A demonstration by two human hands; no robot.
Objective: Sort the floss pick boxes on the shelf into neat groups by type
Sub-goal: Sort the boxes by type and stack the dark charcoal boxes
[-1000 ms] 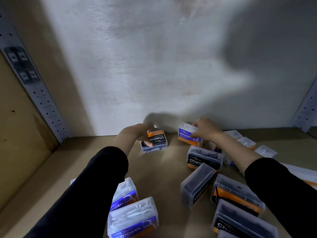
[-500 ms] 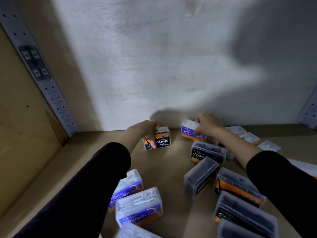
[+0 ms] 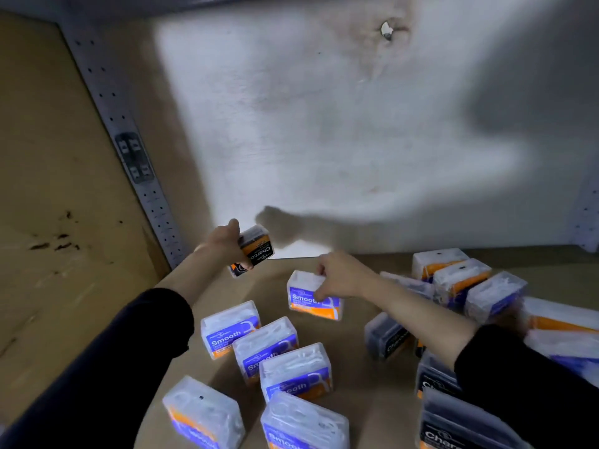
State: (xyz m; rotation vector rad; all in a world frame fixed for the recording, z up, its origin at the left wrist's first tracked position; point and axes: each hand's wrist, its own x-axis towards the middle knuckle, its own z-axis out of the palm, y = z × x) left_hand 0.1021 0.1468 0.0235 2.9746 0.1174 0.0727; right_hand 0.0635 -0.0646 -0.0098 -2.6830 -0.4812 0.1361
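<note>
Centre frame, a Charcoal floss pick box (image 3: 257,249) is gripped aloft by the left hand (image 3: 225,243); a Smooth box (image 3: 311,303) on the shelf (image 3: 353,361) is pinched by the right hand (image 3: 340,277). Each is best set squarely beside its kind: Smooth row (image 3: 264,346) lower centre, Charcoal boxes (image 3: 387,338) lower right.

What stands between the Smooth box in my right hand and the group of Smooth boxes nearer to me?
Nothing visible. Only bare shelf lies between the Smooth box, gripped by the right hand, and the nearest box of the Smooth group.
</note>
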